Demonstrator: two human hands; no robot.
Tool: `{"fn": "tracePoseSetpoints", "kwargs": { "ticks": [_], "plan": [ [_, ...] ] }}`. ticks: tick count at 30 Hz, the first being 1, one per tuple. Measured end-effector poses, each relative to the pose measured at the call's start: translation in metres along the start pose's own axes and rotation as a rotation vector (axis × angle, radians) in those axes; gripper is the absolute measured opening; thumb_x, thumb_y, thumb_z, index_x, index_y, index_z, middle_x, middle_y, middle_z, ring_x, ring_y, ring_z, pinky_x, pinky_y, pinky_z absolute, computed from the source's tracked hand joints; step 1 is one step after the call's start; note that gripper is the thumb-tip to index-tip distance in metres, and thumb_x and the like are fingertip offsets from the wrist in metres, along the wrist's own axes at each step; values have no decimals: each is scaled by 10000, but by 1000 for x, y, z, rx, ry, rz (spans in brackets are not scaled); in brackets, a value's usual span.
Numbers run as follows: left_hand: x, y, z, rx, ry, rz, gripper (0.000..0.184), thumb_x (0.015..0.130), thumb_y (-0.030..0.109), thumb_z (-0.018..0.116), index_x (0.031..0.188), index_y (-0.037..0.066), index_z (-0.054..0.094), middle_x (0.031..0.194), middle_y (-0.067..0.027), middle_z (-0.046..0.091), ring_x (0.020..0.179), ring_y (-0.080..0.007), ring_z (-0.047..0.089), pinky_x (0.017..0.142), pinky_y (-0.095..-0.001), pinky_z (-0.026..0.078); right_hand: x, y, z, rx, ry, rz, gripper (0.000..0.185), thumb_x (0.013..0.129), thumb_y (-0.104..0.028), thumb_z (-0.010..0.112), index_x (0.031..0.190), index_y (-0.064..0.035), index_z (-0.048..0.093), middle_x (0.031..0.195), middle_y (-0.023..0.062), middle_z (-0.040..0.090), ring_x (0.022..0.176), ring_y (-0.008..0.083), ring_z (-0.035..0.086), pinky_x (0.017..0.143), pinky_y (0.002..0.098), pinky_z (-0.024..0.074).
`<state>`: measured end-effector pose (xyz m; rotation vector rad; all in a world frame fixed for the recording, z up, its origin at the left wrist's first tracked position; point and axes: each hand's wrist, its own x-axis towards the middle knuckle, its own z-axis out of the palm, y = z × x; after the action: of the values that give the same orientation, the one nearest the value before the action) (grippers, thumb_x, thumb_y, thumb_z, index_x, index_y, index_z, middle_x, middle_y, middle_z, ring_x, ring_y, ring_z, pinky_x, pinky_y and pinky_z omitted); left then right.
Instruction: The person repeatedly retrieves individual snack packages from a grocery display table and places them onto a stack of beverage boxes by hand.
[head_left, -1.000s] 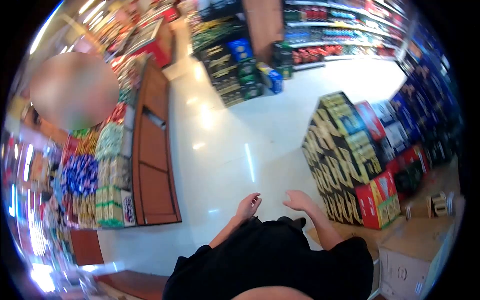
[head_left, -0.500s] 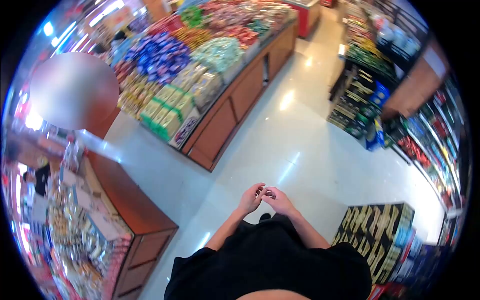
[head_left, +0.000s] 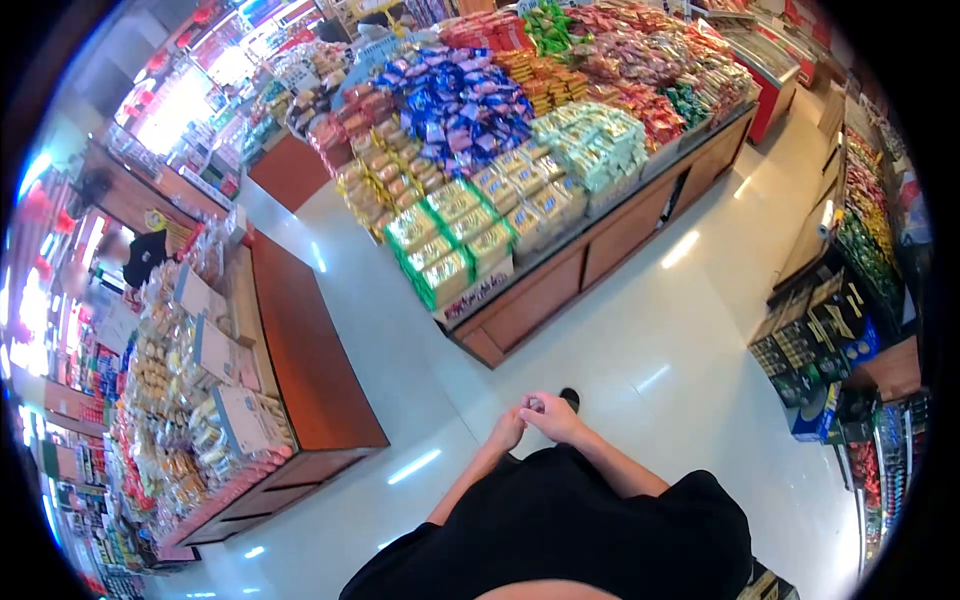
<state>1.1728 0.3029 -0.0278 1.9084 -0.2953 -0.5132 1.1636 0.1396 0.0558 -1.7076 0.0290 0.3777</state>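
Note:
My left hand (head_left: 509, 429) and my right hand (head_left: 552, 416) meet in front of my black shirt, low in the middle of the view. The fingers of both are curled and touch each other. Whether anything small is between them is hidden. Beyond them stands a wooden display counter (head_left: 585, 270) heaped with packaged goods. Green-banded packs (head_left: 450, 240) lie at its near corner, with blue wrapped packets (head_left: 465, 110) behind.
At the left is a second wooden counter (head_left: 310, 360) with bagged goods and white signs. A person in black (head_left: 147, 255) stands beyond it. Stacked dark boxes (head_left: 815, 335) are at the right. Glossy floor (head_left: 640, 400) runs between the counters.
The view has swung to the left, bringing both counters further into sight. My hands were apart a second ago and have come together. The tall box stack has slid out at lower right.

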Motion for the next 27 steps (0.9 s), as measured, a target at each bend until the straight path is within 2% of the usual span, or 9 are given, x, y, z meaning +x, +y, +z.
{"fn": "tracePoseSetpoints", "kwargs": {
  "ticks": [2, 4, 5, 8, 9, 12, 16, 20, 27],
  "plan": [
    [32, 16, -16, -36, -13, -79, 509, 1016, 409, 312, 1162, -15, 553, 1004, -170, 654, 859, -279, 617, 814, -392, 483, 33, -17, -25, 30, -119, 17, 306, 878, -214, 647, 1109, -22, 586, 817, 58, 661, 724, 105, 582, 654, 271, 474],
    [62, 27, -26, -41, -10, -154, 512, 1011, 418, 325, 1149, -17, 560, 981, -173, 651, 839, -286, 613, 804, -398, 485, 70, -15, -41, -19, -63, 31, 337, 876, -219, 652, 1131, -13, 576, 844, 72, 668, 744, 113, 592, 665, 278, 481],
    [88, -4, -30, -2, -13, -100, 483, 1002, 408, 383, 1128, -17, 573, 957, -182, 643, 845, -281, 610, 806, -401, 484, 85, -17, -47, -47, -37, 44, 352, 874, -222, 654, 1142, -9, 570, 858, 78, 671, 754, 117, 597, 671, 281, 485],
    [127, 54, -62, 88, 135, -103, 395, 984, 341, 464, 1104, -16, 584, 1003, -201, 630, 914, -294, 607, 813, -402, 481, 116, -57, -67, -33, -37, -2, 404, 855, -242, 648, 1153, 18, 567, 883, 140, 688, 812, 211, 669, 745, 331, 522],
    [144, 54, -74, 84, 208, -59, 367, 935, 289, 568, 1122, -26, 580, 1087, -221, 606, 998, -324, 592, 852, -403, 475, 130, -57, -69, -19, 26, -56, 421, 850, -242, 653, 1167, 18, 557, 916, 151, 684, 830, 224, 669, 754, 338, 523],
    [171, 68, -101, 261, 484, 61, 447, 904, 278, 631, 1222, -24, 542, 1163, -184, 592, 1052, -265, 580, 868, -356, 480, 169, -57, -70, -53, 158, -119, 474, 837, -238, 668, 1208, 20, 525, 1004, 182, 668, 884, 262, 665, 785, 360, 524],
    [213, 79, -150, 238, 565, -39, 567, 875, 311, 671, 1291, -25, 483, 1229, -203, 545, 1110, -290, 549, 868, -347, 484, 228, -61, -81, -191, 231, -58, 490, 830, -199, 680, 1232, 26, 515, 1060, 191, 649, 937, 267, 652, 821, 360, 521],
    [256, 90, -197, 292, 531, 7, 633, 865, 300, 656, 1308, -87, 422, 1317, -274, 458, 1229, -397, 441, 1045, -442, 349, 283, -81, -85, -263, 332, -145, 443, 820, -213, 691, 1164, 30, 553, 1023, 175, 652, 942, 268, 641, 832, 361, 509],
    [298, 81, -238, 215, 338, -86, 699, 832, 354, 683, 1319, -73, 422, 1414, -326, 322, 1325, -448, 315, 1097, -474, 280, 381, -111, -83, -438, 381, -278, 464, 764, -162, 684, 1139, 65, 531, 1042, 256, 604, 1033, 403, 576, 902, 449, 456]
  ]
}}
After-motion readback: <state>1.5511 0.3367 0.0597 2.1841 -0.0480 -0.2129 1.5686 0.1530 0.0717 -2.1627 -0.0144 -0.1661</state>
